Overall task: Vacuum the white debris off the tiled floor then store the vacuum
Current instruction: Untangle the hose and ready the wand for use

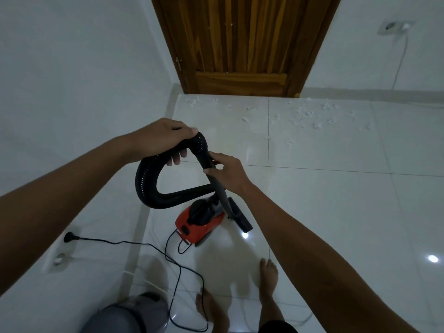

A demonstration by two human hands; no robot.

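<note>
Red vacuum (pixel 200 224) sits on tiled floor (pixel 336 212) near left wall, below the hands. Black ribbed hose (pixel 149 186) loops up from it. Left hand (pixel 165 138) curled over hose's top bend, gripping. Right hand (pixel 227 173) pinches grey wand (pixel 222 193) just below hose joint; nozzle head (pixel 240 216) beside vacuum. White debris (pixel 300 116) scattered by wooden door (pixel 242 44), well apart from vacuum. Black cord (pixel 134 243) runs to wall plug (pixel 69 236). Bare feet at bottom.
</note>
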